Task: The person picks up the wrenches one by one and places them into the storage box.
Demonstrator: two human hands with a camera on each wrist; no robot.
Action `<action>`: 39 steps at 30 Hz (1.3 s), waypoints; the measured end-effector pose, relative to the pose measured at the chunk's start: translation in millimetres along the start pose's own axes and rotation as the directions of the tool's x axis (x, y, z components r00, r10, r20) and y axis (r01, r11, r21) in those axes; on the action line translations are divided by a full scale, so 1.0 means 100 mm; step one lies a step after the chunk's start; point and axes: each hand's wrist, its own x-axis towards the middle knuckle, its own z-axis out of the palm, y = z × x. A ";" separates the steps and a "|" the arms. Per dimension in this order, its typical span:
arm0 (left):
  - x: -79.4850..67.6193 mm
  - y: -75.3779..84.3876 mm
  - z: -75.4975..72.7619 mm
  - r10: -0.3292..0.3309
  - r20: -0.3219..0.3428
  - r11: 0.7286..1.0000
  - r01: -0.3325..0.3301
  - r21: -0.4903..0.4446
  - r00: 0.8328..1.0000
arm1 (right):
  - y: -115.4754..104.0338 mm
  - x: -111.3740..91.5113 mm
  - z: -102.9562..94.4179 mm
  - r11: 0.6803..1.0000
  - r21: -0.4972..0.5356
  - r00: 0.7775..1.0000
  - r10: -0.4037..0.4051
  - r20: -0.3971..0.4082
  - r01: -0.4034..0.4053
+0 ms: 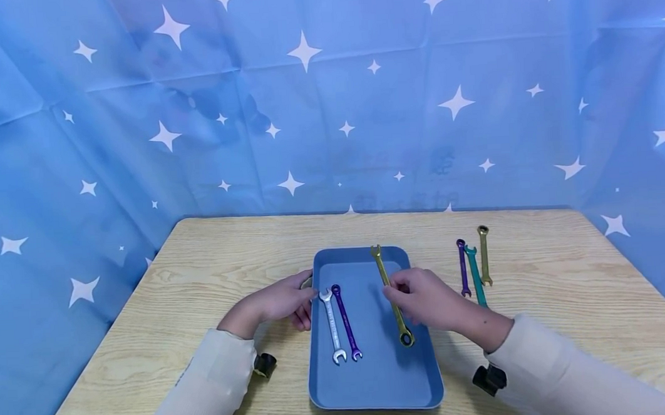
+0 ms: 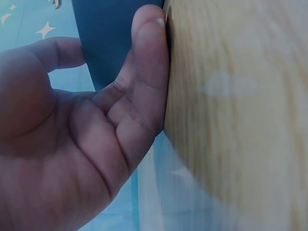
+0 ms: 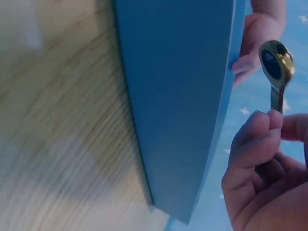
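A shallow blue tray (image 1: pixel 375 384) stands on the table. My left hand (image 1: pixel 283 299) holds its left side, thumb at the rim and fingers against the outer wall (image 2: pixel 108 29). Above the tray's right half, my right hand (image 1: pixel 427 299) pinches a gold combination wrench (image 1: pixel 400 320) by the middle of its shank. The wrench's ring end (image 3: pixel 276 62) points toward me, its open end away. Inside the tray, a silver open-ended wrench (image 1: pixel 332 325) and a purple combination wrench (image 1: pixel 346 321) lie side by side on the left.
Right of the tray, a purple wrench (image 1: pixel 463 268), a teal wrench (image 1: pixel 475 274) and a dull gold wrench (image 1: pixel 484 256) lie on the wooden table (image 1: pixel 233 244). The right forearm partly covers the teal one's near end. A blue star-patterned curtain (image 1: pixel 349 94) hangs behind.
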 end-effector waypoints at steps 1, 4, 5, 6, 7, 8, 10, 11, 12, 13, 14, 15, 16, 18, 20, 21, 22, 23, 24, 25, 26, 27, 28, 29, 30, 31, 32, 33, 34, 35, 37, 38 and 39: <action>0.00 0.01 0.00 0.000 0.001 1.000 0.000 -0.001 1.000 | -0.01 0.00 0.01 1.000 0.006 1.000 0.001 0.010 -0.001; -0.01 0.02 0.00 0.003 0.007 1.000 -0.003 -0.006 1.000 | -0.04 0.02 0.02 0.999 0.038 0.999 0.010 0.043 -0.011; -0.01 0.02 -0.01 0.003 0.009 1.000 -0.003 -0.008 1.000 | -0.05 0.02 0.03 0.999 0.046 0.998 0.013 0.054 -0.015; -0.01 0.02 -0.01 0.004 0.010 1.000 -0.004 -0.009 1.000 | -0.05 0.03 0.03 0.998 0.055 0.998 0.015 0.065 -0.019; -0.01 0.02 -0.01 0.006 0.012 1.000 -0.006 -0.010 1.000 | -0.06 0.04 0.04 0.998 0.062 0.997 0.013 0.076 -0.017; -0.01 0.02 -0.01 0.005 0.012 1.000 -0.005 -0.011 1.000 | -0.06 0.04 0.05 0.997 0.069 0.996 0.012 0.086 -0.018; -0.02 0.02 -0.01 0.003 0.012 1.000 -0.003 -0.011 1.000 | -0.05 0.05 0.07 0.997 0.077 0.995 0.006 0.101 -0.014; -0.02 0.02 -0.01 0.004 0.012 1.000 -0.003 -0.011 1.000 | -0.05 0.06 0.09 0.996 0.085 0.994 0.003 0.108 -0.012; -0.02 0.02 -0.01 0.004 0.012 1.000 -0.004 -0.011 1.000 | -0.05 0.06 0.10 0.996 0.093 0.994 -0.002 0.113 -0.009; -0.02 0.02 -0.01 0.004 0.012 1.000 -0.003 -0.012 1.000 | -0.05 0.07 0.11 0.995 0.101 0.993 -0.003 0.119 -0.010; -0.02 0.02 -0.01 0.004 0.013 1.000 -0.004 -0.012 1.000 | -0.05 0.07 0.12 0.994 0.107 0.992 0.000 0.124 -0.014; -0.02 0.02 -0.01 0.004 0.013 1.000 -0.004 -0.011 1.000 | -0.05 0.08 0.13 0.994 0.112 0.992 0.001 0.130 -0.016; -0.02 0.02 -0.01 0.003 0.012 1.000 -0.003 -0.011 1.000 | -0.06 0.08 0.14 0.993 0.117 0.991 0.004 0.135 -0.020; -0.02 0.02 -0.01 0.002 0.009 1.000 -0.002 -0.011 1.000 | -0.06 0.08 0.17 0.992 0.123 0.989 0.006 0.149 -0.024; -0.01 0.02 -0.01 0.001 0.008 1.000 -0.001 -0.011 1.000 | -0.06 0.09 0.19 0.991 0.129 0.987 0.004 0.163 -0.026; -0.01 0.02 -0.01 0.000 0.007 1.000 0.000 -0.010 1.000 | -0.06 0.09 0.20 0.991 0.132 0.986 0.002 0.169 -0.025; -0.01 0.02 -0.01 0.000 0.007 1.000 0.000 -0.011 1.000 | -0.05 0.10 0.21 0.991 0.135 0.984 -0.001 0.177 -0.024; -0.01 0.03 -0.01 0.000 0.007 1.000 0.000 -0.009 1.000 | -0.05 0.10 0.23 0.990 0.136 0.983 -0.005 0.185 -0.021; -0.01 0.03 -0.01 0.000 0.008 1.000 0.001 -0.008 1.000 | -0.05 0.10 0.24 0.990 0.138 0.981 -0.006 0.194 -0.021; -0.01 0.02 -0.01 -0.002 0.007 1.000 0.002 -0.007 1.000 | -0.04 0.11 0.25 0.990 0.137 0.979 -0.007 0.201 -0.021; -0.01 0.03 -0.01 -0.002 0.008 1.000 0.002 -0.008 1.000 | -0.03 0.11 0.26 0.990 0.138 0.978 -0.007 0.210 -0.023; -0.01 0.02 -0.01 -0.003 0.007 1.000 0.003 -0.008 1.000 | -0.03 0.12 0.27 0.990 0.140 0.975 -0.005 0.220 -0.027; -0.01 0.02 -0.01 -0.003 0.006 1.000 0.003 -0.007 1.000 | -0.02 0.12 0.28 0.989 0.142 0.973 -0.002 0.231 -0.032; -0.01 0.02 -0.01 -0.004 0.005 1.000 0.004 -0.008 1.000 | -0.02 0.12 0.29 0.989 0.145 0.971 0.002 0.240 -0.038; -0.01 0.02 -0.01 -0.004 0.003 1.000 0.004 -0.009 1.000 | -0.02 0.12 0.29 0.988 0.150 0.969 0.006 0.249 -0.045; 0.00 0.02 -0.01 -0.005 0.003 1.000 0.005 -0.010 1.000 | -0.02 0.12 0.30 0.987 0.154 0.967 0.010 0.256 -0.051; 0.00 0.01 -0.01 -0.005 0.002 1.000 0.005 -0.011 1.000 | -0.02 0.12 0.31 0.986 0.159 0.964 0.014 0.264 -0.058; 0.00 0.01 -0.01 -0.006 0.002 1.000 0.006 -0.013 1.000 | -0.02 0.12 0.31 0.985 0.164 0.962 0.016 0.271 -0.063; 0.00 0.01 -0.01 -0.007 0.002 1.000 0.007 -0.014 1.000 | -0.02 0.12 0.32 0.984 0.167 0.960 0.018 0.278 -0.067; 0.00 0.01 -0.01 -0.008 0.002 1.000 0.008 -0.015 1.000 | -0.02 0.12 0.32 0.983 0.168 0.959 0.018 0.284 -0.068; 0.00 0.01 -0.01 -0.010 0.003 1.000 0.010 -0.019 1.000 | -0.02 0.12 0.33 0.983 0.167 0.956 0.018 0.292 -0.070; 0.00 0.01 -0.01 -0.010 0.003 1.000 0.010 -0.021 1.000 | -0.02 0.12 0.34 0.984 0.166 0.955 0.018 0.295 -0.070; 0.00 0.00 -0.01 -0.010 0.003 1.000 0.010 -0.022 1.000 | -0.02 0.12 0.35 0.984 0.165 0.955 0.017 0.297 -0.069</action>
